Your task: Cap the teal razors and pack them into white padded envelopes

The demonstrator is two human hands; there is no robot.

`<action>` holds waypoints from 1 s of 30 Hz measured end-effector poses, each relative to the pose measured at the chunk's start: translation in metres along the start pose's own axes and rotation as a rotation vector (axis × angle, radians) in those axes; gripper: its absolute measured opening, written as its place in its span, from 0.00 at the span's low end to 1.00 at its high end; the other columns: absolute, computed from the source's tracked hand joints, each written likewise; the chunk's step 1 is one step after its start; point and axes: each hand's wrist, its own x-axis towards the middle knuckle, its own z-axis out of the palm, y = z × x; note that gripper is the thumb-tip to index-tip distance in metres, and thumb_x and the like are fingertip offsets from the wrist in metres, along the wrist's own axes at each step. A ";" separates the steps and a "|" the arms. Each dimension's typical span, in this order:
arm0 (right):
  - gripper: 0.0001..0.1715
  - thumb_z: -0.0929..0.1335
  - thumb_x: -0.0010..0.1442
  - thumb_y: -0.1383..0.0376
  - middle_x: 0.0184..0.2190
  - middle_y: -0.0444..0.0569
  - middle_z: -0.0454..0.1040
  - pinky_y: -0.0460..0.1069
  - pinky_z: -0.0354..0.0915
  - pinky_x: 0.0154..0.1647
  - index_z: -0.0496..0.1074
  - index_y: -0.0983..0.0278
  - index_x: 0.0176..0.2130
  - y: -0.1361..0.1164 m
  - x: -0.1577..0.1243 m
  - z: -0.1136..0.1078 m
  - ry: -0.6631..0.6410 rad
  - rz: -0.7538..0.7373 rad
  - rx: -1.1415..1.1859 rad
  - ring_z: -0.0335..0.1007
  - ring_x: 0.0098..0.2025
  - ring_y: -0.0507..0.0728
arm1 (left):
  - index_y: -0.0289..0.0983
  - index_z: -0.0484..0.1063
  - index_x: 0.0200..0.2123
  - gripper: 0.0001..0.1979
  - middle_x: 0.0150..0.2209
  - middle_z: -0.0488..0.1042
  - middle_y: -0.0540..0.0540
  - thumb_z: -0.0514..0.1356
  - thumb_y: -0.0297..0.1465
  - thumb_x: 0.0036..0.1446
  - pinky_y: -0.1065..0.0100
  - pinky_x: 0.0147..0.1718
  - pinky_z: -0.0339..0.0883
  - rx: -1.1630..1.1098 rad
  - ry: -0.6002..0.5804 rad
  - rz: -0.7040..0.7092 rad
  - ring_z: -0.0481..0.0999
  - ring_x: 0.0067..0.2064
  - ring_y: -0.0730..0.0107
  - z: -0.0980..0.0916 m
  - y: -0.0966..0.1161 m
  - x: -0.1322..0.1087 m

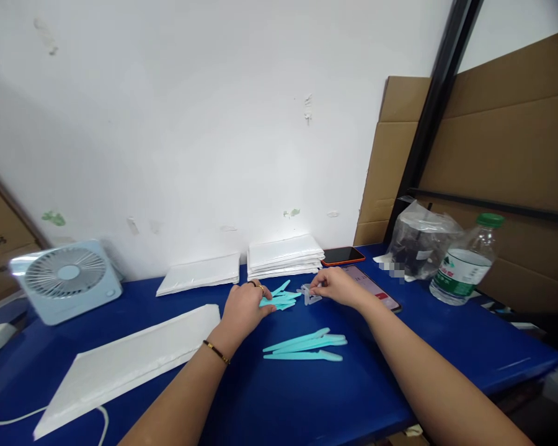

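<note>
A loose pile of turquoise eyebrow razors (pixel 286 300) lies in the middle of the blue table. My left hand (pixel 247 308) is at the pile's left end, its thumb and index finger closed on a razor there. Just right of the pile are several small clear plastic caps (pixel 312 300). Over them, my right hand (pixel 335 287) pinches one cap between thumb and fingertips, partly hidden by the fingers. Closer to me, several more razors (pixel 302 355) lie side by side, handles pointing left, with pale covers at their right ends.
White padded envelopes stand stacked (pixel 283 255) by the wall; another envelope (pixel 134 365) lies at left near a blue fan (pixel 69 279). A lit phone (pixel 376 290) is beside my right hand, a dark phone (pixel 343 255) behind. A water bottle (pixel 462 272) and bagged container (pixel 416 241) stand right.
</note>
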 end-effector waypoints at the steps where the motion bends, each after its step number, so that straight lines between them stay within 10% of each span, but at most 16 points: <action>1: 0.10 0.68 0.50 0.62 0.27 0.47 0.77 0.43 0.57 0.27 0.77 0.65 0.29 0.000 -0.002 -0.003 -0.043 -0.014 0.007 0.68 0.28 0.52 | 0.42 0.74 0.33 0.10 0.35 0.71 0.50 0.60 0.40 0.49 0.69 0.35 0.56 -0.040 -0.044 0.024 0.70 0.37 0.68 0.001 0.001 -0.002; 8: 0.16 0.73 0.39 0.58 0.20 0.41 0.70 0.43 0.54 0.21 0.77 0.64 0.30 -0.010 -0.013 -0.004 -0.535 -0.082 0.005 0.61 0.22 0.49 | 0.44 0.76 0.30 0.14 0.31 0.72 0.53 0.64 0.45 0.40 0.72 0.27 0.55 -0.163 -0.286 0.152 0.69 0.33 0.71 0.002 0.017 -0.014; 20: 0.11 0.70 0.47 0.61 0.23 0.43 0.70 0.43 0.54 0.22 0.75 0.66 0.31 -0.011 -0.011 0.000 -0.521 -0.155 -0.048 0.61 0.24 0.49 | 0.43 0.75 0.25 0.06 0.30 0.74 0.52 0.59 0.36 0.48 0.69 0.30 0.54 -0.014 -0.231 0.167 0.70 0.31 0.71 0.002 0.018 -0.012; 27: 0.09 0.68 0.48 0.64 0.28 0.46 0.74 0.43 0.57 0.25 0.74 0.65 0.31 0.002 -0.005 -0.006 -0.085 0.045 -0.021 0.66 0.28 0.52 | 0.41 0.74 0.30 0.07 0.35 0.73 0.49 0.58 0.36 0.51 0.67 0.36 0.56 0.073 -0.064 0.006 0.71 0.37 0.67 -0.009 0.001 -0.006; 30: 0.11 0.69 0.46 0.62 0.26 0.45 0.73 0.43 0.56 0.24 0.75 0.65 0.32 0.006 -0.005 -0.011 -0.117 0.073 -0.028 0.65 0.27 0.52 | 0.42 0.74 0.32 0.12 0.36 0.72 0.49 0.59 0.42 0.49 0.69 0.36 0.57 -0.042 -0.116 0.035 0.71 0.37 0.68 -0.008 0.009 -0.010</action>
